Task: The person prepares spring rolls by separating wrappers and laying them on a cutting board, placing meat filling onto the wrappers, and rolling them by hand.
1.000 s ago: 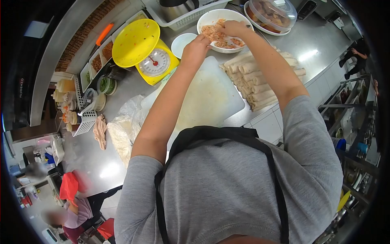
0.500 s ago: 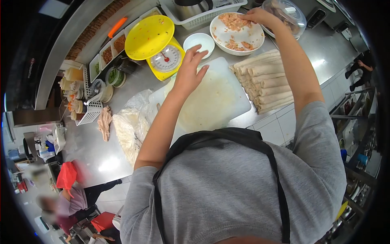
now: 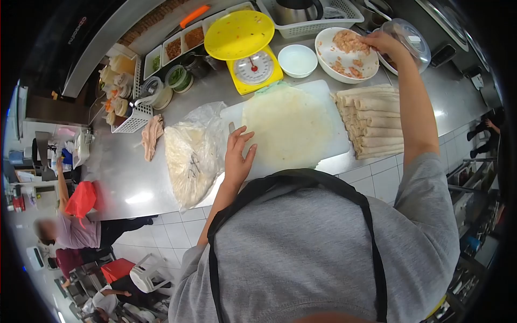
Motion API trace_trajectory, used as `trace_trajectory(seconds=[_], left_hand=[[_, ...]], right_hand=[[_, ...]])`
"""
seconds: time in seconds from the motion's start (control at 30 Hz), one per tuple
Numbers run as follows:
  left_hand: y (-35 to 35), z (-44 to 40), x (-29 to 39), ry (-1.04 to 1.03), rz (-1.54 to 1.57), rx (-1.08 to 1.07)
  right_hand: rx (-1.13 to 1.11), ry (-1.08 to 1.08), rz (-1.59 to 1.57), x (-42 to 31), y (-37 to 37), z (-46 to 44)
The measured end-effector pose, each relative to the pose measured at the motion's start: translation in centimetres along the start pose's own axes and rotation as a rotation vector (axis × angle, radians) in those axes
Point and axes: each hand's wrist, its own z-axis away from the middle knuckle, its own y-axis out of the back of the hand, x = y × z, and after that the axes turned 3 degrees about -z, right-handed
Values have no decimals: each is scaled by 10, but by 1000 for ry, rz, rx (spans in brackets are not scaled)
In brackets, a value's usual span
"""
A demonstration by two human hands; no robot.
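My right hand [image 3: 386,45] reaches over the rim of a white bowl [image 3: 329,60], its fingers bunched on the pinkish minced filling [image 3: 350,42] inside. My left hand [image 3: 238,158] hovers by the left edge of the white cutting board [image 3: 335,126], fingers apart and holding nothing. A thin, pale round wrapper sheet [image 3: 288,124] lies flat on the board. Near my left fingertips, a narrow utensil tip [image 3: 231,127] shows at the board's edge. Right of the board are stacked rows of rolled wrappers [image 3: 374,121].
A small white bowl [image 3: 298,60] stands beside a yellow scale [image 3: 254,67]. Left of the board lie a plastic bag of pale sheets [image 3: 188,161] and a crumpled cloth [image 3: 152,137]. A clear-lidded container [image 3: 406,43] is at back right. Another person [image 3: 81,226] is at far left.
My left hand has drawn back from near the small white bowl to the board's left edge. My right hand stays at the filling bowl. The camera view has shifted.
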Motion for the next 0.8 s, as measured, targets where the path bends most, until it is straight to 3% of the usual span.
trace_trajectory(seconds=[0.1, 0.23, 0.33, 0.4, 0.47, 0.5, 0.57, 0.63, 0.7, 0.73, 0.8], left_hand=[[-10, 10, -10, 27, -17, 110], [-16, 11, -10, -70, -91, 147], [-16, 11, -14, -83, -106, 132], [-16, 11, -14, -96, -119, 124], [-16, 11, -12, -77, -113, 135], [-16, 12, -12, -76, -116, 138], [-16, 13, -12, -72, -94, 147], [-15, 13, -12, -66, -89, 152], [-15, 14, -12, -60, -82, 147], [-16, 13, -13, -74, -90, 149], [-16, 14, -14, -90, -95, 145]], right_hand=[[-136, -28, 23, -64, 34, 18], [-101, 154, 28, -136, 22, 7], [-58, 227, 145, -208, -9, 15], [-201, 258, 203, -230, -51, -29], [-189, 484, 418, -244, -90, -46], [-188, 487, 416, -255, -96, -42], [-3, 541, 695, -269, -110, -20], [110, 569, 692, -281, -107, 3], [293, 620, 932, -287, -107, 10], [291, 617, 932, -285, -108, 9], [619, 835, 875, -279, -107, 9]])
